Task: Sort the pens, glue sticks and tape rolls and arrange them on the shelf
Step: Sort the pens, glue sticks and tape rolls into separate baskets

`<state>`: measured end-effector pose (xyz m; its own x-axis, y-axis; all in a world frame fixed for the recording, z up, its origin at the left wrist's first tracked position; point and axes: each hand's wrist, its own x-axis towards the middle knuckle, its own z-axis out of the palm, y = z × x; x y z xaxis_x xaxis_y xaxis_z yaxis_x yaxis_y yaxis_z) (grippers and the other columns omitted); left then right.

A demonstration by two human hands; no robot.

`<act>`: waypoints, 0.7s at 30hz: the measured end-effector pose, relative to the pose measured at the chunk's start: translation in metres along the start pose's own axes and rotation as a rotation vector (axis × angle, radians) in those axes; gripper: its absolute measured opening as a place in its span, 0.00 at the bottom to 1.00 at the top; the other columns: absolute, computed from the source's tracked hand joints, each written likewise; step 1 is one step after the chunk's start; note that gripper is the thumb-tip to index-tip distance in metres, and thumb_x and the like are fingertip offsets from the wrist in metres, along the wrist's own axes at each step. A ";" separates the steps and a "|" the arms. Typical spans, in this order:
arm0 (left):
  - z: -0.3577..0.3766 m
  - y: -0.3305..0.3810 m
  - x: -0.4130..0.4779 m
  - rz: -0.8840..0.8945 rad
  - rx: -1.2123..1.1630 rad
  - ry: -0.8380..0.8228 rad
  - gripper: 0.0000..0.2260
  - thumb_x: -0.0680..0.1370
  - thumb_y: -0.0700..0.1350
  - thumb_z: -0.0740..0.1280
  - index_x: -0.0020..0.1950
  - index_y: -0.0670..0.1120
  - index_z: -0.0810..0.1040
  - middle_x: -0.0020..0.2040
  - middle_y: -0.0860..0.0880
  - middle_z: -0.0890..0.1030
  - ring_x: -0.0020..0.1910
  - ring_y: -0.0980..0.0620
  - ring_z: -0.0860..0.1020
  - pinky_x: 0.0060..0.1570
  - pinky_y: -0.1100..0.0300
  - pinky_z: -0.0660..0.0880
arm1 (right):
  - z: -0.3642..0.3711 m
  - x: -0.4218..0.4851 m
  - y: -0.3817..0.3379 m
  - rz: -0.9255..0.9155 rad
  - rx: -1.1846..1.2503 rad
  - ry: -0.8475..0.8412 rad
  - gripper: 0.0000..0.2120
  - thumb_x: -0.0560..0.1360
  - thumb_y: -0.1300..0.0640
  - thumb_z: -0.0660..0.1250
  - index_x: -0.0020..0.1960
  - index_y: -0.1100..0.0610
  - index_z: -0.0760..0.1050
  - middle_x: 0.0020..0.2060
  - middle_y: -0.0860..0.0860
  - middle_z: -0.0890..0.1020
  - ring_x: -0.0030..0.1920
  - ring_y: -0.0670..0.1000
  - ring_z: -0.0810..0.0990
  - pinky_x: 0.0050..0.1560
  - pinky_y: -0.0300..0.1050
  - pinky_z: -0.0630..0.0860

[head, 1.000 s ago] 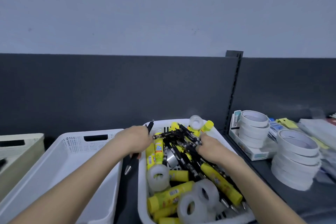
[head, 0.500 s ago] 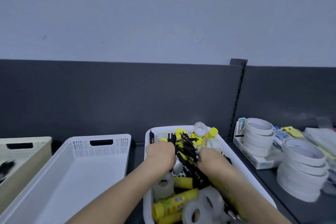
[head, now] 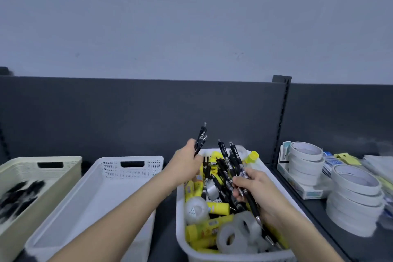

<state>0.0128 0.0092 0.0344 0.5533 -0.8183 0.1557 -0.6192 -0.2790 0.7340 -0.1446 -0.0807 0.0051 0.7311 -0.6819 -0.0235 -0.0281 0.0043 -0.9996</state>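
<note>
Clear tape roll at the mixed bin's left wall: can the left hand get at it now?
Probably yes: the tape roll lies uncovered on top, near the left hand, though its fingers grip pens.

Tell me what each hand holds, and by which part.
The left hand grips a few black pens by their lower ends, the rest sticking up. The right hand grips a second bunch of pens around mid-barrel.
</note>
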 end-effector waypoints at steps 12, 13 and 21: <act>-0.129 -0.092 -0.089 -0.284 -0.044 0.297 0.06 0.77 0.49 0.55 0.45 0.48 0.65 0.34 0.48 0.69 0.30 0.47 0.68 0.33 0.56 0.69 | 0.146 -0.010 -0.016 -0.022 -0.023 -0.219 0.09 0.75 0.70 0.60 0.38 0.60 0.69 0.30 0.54 0.73 0.23 0.45 0.74 0.25 0.35 0.71; -0.141 -0.102 -0.096 -0.302 -0.034 0.321 0.06 0.78 0.49 0.55 0.44 0.48 0.65 0.34 0.48 0.69 0.29 0.48 0.68 0.32 0.57 0.68 | 0.161 -0.009 -0.017 -0.022 -0.029 -0.234 0.09 0.75 0.70 0.61 0.38 0.60 0.69 0.30 0.55 0.72 0.22 0.44 0.75 0.25 0.35 0.71; -0.248 -0.204 -0.135 -0.423 -0.130 0.405 0.06 0.76 0.39 0.51 0.48 0.44 0.66 0.34 0.46 0.67 0.30 0.49 0.65 0.33 0.57 0.63 | 0.305 0.005 -0.019 0.011 -0.013 -0.342 0.08 0.73 0.72 0.60 0.42 0.61 0.69 0.32 0.54 0.73 0.25 0.45 0.75 0.27 0.35 0.75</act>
<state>0.2028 0.3011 0.0278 0.9209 -0.3863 0.0531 -0.2400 -0.4543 0.8579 0.0672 0.1389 0.0187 0.9170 -0.3968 -0.0408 -0.0447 -0.0005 -0.9990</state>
